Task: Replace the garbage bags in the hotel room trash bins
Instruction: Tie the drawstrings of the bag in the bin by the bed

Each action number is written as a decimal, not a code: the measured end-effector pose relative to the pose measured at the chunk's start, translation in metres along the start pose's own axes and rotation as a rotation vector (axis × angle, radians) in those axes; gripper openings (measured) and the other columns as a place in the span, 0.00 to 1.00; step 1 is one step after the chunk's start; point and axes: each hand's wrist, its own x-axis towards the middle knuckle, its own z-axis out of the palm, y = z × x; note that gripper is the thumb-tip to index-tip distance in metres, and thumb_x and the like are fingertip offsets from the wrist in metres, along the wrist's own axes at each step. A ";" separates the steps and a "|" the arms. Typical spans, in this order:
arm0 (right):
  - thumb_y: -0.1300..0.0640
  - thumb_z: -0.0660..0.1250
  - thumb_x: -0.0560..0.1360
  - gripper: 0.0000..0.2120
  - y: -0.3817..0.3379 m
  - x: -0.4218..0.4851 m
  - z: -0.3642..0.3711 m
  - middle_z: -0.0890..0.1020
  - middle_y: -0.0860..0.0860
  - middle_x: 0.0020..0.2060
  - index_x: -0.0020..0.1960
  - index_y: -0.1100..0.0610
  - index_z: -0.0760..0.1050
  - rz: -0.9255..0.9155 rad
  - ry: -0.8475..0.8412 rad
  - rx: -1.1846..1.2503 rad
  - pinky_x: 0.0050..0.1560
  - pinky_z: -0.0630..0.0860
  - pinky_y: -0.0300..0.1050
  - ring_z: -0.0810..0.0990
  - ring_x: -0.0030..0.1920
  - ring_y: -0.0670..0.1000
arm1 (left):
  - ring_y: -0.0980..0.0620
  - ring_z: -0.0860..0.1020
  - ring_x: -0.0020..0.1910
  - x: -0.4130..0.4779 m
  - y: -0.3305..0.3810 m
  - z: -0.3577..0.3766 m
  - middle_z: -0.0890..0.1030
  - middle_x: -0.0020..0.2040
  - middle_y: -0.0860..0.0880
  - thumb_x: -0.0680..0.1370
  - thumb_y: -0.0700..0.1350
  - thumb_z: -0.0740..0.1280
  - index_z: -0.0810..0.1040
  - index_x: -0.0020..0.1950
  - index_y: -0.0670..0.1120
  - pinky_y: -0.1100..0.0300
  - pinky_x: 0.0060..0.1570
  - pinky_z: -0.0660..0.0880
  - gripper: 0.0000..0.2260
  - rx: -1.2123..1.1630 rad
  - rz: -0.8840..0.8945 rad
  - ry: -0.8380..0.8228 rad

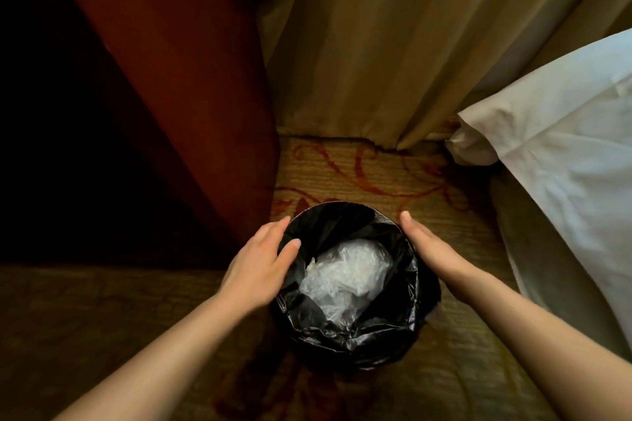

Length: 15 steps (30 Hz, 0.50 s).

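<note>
On the patterned carpet (359, 167) stands a small round trash bin (355, 357), lined with a black garbage bag (345, 225) whose edge is folded over the rim and bunched in a knot-like gather at the near side. Inside the bin lies a crumpled wad of clear plastic (345, 273). Both hands are at the bin's rim with fingers extended: the left hand (260, 267) rests on the left side, thumb lying over the bag's edge inside the rim, and the right hand (434, 253) lies flat against the outer right side; neither is clenched, and whether either pinches the bag cannot be told. Just left of the bin hangs a dark red curtain (171, 61), close to its wall. Beyond the bin, a beige curtain (376, 44) falls to the carpet. Right of the bin, a bed (533, 239) with white bedding (564, 154) hanging over its corner stands near the right hand.
</note>
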 end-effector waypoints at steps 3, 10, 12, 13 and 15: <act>0.24 0.52 0.73 0.42 0.002 -0.001 -0.003 0.76 0.53 0.70 0.71 0.55 0.74 0.017 -0.041 -0.135 0.70 0.68 0.51 0.73 0.70 0.54 | 0.55 0.67 0.73 0.000 -0.002 0.001 0.70 0.73 0.54 0.83 0.53 0.58 0.65 0.77 0.52 0.59 0.70 0.64 0.22 -0.117 -0.007 0.024; 0.51 0.75 0.73 0.13 -0.004 0.003 -0.019 0.83 0.56 0.31 0.41 0.63 0.82 -0.057 0.168 -0.130 0.37 0.75 0.50 0.80 0.33 0.53 | 0.62 0.69 0.65 0.011 -0.001 0.003 0.74 0.64 0.61 0.83 0.54 0.59 0.73 0.71 0.58 0.64 0.61 0.63 0.16 -0.327 -0.087 0.066; 0.53 0.75 0.74 0.11 -0.015 -0.003 -0.022 0.82 0.53 0.31 0.38 0.58 0.79 -0.204 0.291 -0.102 0.38 0.75 0.49 0.79 0.34 0.52 | 0.60 0.71 0.64 0.014 -0.003 0.002 0.75 0.61 0.61 0.83 0.52 0.60 0.75 0.69 0.58 0.64 0.59 0.65 0.15 -0.329 -0.082 0.082; 0.53 0.74 0.74 0.09 -0.023 -0.008 -0.023 0.82 0.52 0.33 0.39 0.56 0.78 -0.304 0.342 -0.051 0.40 0.75 0.49 0.80 0.36 0.53 | 0.59 0.72 0.64 0.015 -0.003 0.002 0.76 0.61 0.61 0.83 0.51 0.60 0.76 0.68 0.58 0.66 0.58 0.66 0.14 -0.325 -0.072 0.097; 0.56 0.73 0.75 0.05 -0.037 -0.023 -0.023 0.84 0.52 0.37 0.41 0.54 0.80 -0.478 0.369 0.081 0.44 0.78 0.50 0.83 0.41 0.53 | 0.57 0.72 0.66 0.017 -0.003 0.002 0.76 0.63 0.59 0.83 0.51 0.61 0.75 0.69 0.57 0.67 0.58 0.66 0.15 -0.315 -0.057 0.118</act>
